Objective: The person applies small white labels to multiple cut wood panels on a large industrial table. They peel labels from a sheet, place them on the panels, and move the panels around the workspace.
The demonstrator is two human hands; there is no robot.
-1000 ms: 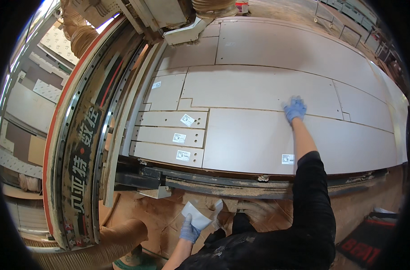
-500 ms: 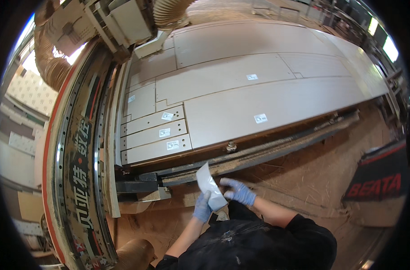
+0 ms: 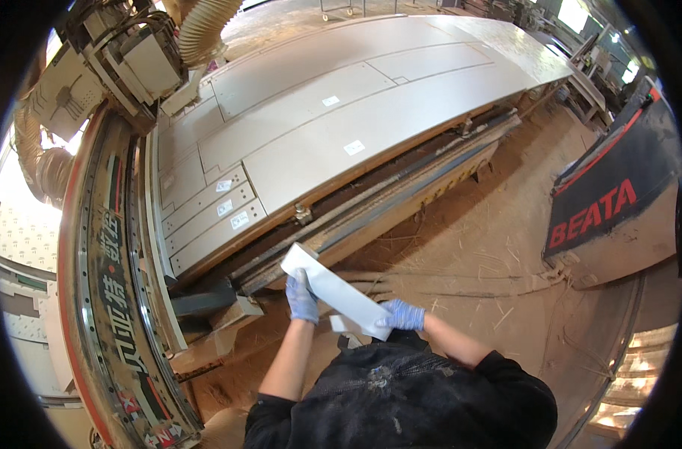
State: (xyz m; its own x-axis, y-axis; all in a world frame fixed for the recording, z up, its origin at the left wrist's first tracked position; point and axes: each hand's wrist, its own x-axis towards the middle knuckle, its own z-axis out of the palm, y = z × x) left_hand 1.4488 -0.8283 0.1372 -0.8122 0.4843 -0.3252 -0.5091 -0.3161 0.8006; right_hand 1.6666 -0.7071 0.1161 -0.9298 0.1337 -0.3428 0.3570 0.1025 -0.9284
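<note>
- Left hand (image 3: 301,299) and right hand (image 3: 404,315), apart, are gripping white strip (image 3: 337,290) between them, beside machine bed (image 3: 412,183).
- Pale cut panels (image 3: 303,161) are covering bed.
- Brown floor (image 3: 506,251) is looking dusty, probably sawdust.

A wide fisheye camera rides high on the head of that person (image 3: 401,404), facing down, hands (image 3: 302,298) near, panels (image 3: 341,123) farther off.

left hand (image 3: 302,299) partly behind white strip (image 3: 341,291), labels (image 3: 354,147) too small to read
</note>
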